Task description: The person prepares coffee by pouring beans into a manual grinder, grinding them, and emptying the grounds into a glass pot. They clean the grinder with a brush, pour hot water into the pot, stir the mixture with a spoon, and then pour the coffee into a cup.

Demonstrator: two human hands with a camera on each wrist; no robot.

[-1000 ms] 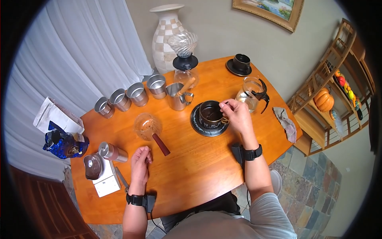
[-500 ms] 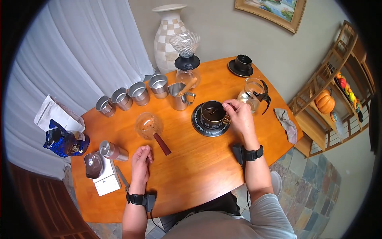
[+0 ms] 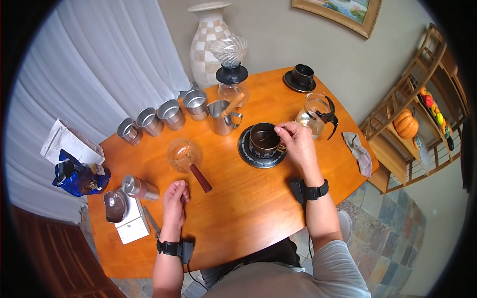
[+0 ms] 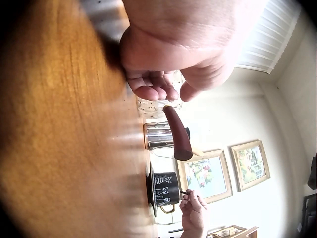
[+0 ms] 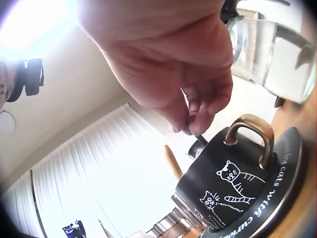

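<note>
My right hand [image 3: 298, 144] pinches a thin dark handle [image 5: 199, 138], like a spoon's, between thumb and fingers. It reaches over the rim of a black cup [image 5: 225, 181] with white cat drawings and a gold handle; its lower end is hidden inside. Dark liquid [image 3: 263, 137] shows in the cup, which stands upright on a black saucer [image 3: 247, 156] with white lettering. My left hand [image 3: 175, 201] rests by the table's near side, fingers loosely curled and holding nothing. Just beyond it sits a clear glass vessel [image 3: 180, 151] with brown specks and a reddish-brown handle [image 3: 200, 178].
Behind the cup stand a steel pitcher [image 3: 222, 120] and a glass dripper [image 3: 229, 52] on a carafe. A glass pot [image 3: 310, 118] of clear liquid is near my right hand. Steel cups [image 3: 171, 116] line the far left; a white scale [image 3: 132, 230] lies left.
My right hand stays over the cup with the handle pinched, its fingertips shifting only slightly. Light streaks on the liquid change. My left hand keeps its place.
</note>
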